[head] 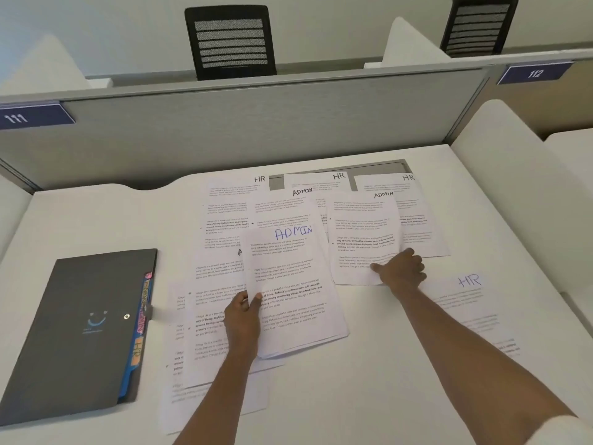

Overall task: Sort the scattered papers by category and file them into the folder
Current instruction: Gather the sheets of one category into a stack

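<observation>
Printed papers lie scattered over the white desk [96,220], marked HR or ADMIN by hand. My left hand [244,319] grips a small stack headed by a blue-lettered ADMIN sheet [288,284], lifted slightly off the pile. My right hand [401,271] pinches the lower right corner of another ADMIN sheet [362,236] further right. Three HR sheets [321,181] lie along the back, and a blue-lettered HR sheet [465,293] lies under my right forearm. The dark grey folder [80,332] lies closed at the left, with coloured tabs [141,329] reading HR and FINANCE at its right edge.
A grey partition [256,123] closes the back of the desk, with number plates 111 [29,117] and 112 [536,73]. Two black mesh chairs [229,43] stand beyond it. White side dividers [500,175] flank the desk on the right.
</observation>
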`<state>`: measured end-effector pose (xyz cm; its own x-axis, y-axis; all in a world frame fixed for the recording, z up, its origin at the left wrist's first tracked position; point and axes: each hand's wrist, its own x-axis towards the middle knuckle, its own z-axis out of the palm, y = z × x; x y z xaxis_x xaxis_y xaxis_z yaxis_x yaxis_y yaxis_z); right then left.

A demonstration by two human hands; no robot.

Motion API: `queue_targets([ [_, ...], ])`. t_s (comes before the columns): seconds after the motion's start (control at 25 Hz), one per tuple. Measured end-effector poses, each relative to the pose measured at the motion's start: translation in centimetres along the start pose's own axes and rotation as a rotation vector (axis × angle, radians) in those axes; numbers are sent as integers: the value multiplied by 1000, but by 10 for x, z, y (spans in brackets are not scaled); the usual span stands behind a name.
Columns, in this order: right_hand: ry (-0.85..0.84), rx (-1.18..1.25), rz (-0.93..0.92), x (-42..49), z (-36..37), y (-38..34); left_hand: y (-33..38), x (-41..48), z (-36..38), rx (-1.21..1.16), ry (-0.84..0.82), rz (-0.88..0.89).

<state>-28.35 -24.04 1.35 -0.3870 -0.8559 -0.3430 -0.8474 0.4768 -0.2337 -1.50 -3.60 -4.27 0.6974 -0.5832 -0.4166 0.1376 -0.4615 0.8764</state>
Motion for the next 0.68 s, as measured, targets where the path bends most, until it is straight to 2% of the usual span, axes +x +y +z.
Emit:
queue_targets([
  [0.08,-29,104,52,6,-3,1,0,0,0,-2,-8,-14],
  [0.24,-26,381,-50,15,-7,5,2,3,-2,-24,-8,-41],
  [0.36,-68,829,40,7,-13,0,3,3,-2,-39,-11,-59],
  [0.48,-222,1201,89,-13,-15,-8,4,3,-2,-38,-17,-60],
  [0.6,-321,1312,54,-41,-7,-11,6,3,-2,-58,-12,-85],
  [0.68,-312,1314,19,-57,2,-9,6,2,-3,-81,-22,-95],
])
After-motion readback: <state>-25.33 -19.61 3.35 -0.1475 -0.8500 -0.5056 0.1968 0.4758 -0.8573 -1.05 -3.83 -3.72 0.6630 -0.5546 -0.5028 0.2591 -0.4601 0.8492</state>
